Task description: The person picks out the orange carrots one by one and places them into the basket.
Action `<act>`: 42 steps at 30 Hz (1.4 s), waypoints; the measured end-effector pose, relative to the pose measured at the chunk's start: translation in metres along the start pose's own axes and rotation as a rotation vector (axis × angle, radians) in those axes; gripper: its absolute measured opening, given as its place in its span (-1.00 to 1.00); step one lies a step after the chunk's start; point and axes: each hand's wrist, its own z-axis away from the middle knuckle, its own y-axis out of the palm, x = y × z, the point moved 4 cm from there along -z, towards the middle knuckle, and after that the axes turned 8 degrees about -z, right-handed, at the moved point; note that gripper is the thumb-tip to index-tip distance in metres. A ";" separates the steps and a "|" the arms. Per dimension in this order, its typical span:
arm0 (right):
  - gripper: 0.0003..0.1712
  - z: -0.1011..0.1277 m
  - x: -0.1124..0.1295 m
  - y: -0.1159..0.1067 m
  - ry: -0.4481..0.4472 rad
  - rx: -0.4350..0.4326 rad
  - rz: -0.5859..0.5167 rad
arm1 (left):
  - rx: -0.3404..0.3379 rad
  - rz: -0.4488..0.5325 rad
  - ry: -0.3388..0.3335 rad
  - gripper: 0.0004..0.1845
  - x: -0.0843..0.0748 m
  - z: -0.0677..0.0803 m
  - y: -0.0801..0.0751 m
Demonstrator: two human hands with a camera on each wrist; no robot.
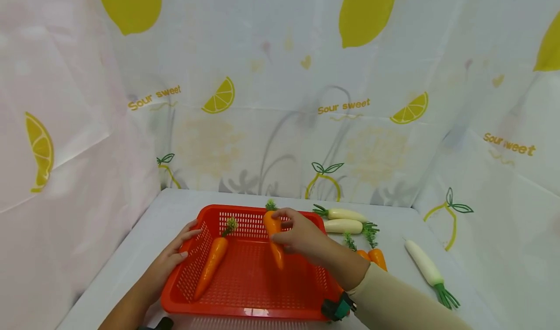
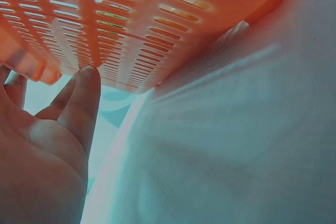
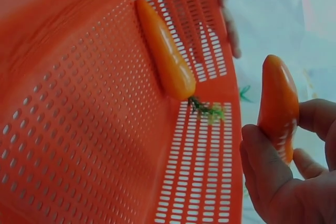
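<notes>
The right hand [image 1: 302,237] pinches a carrot [image 1: 274,240] (its tip hidden) over the basket [image 1: 245,310]; the left hand [image 1: 175,257], fingers straight, touches the basket wall.

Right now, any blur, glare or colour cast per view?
Head view: sharp, even light, wide-angle bending at the edges, small glare on the red basket front rim. Left wrist view: soft focus, bluish cast, the left hand close and blurred. Right wrist view: basket slightly overexposed, the held carrot fairly sharp.
</notes>
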 end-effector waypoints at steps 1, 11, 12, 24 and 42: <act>-0.41 -0.001 0.000 0.002 0.003 0.003 -0.003 | 0.001 -0.003 -0.002 -0.42 0.000 0.000 0.000; -0.37 -0.012 0.003 0.016 0.027 0.010 -0.037 | -0.013 -0.022 0.001 -0.43 0.002 -0.001 -0.001; -0.36 -0.014 0.003 0.017 0.032 0.013 -0.043 | -0.015 -0.022 -0.005 -0.43 0.002 0.000 -0.001; -0.40 -0.034 -0.001 0.023 0.079 0.069 0.010 | -0.017 -0.030 -0.013 -0.42 0.000 0.001 -0.002; -0.37 -0.049 -0.012 0.043 0.142 0.103 0.127 | -0.010 -0.028 -0.003 -0.43 -0.002 0.000 -0.001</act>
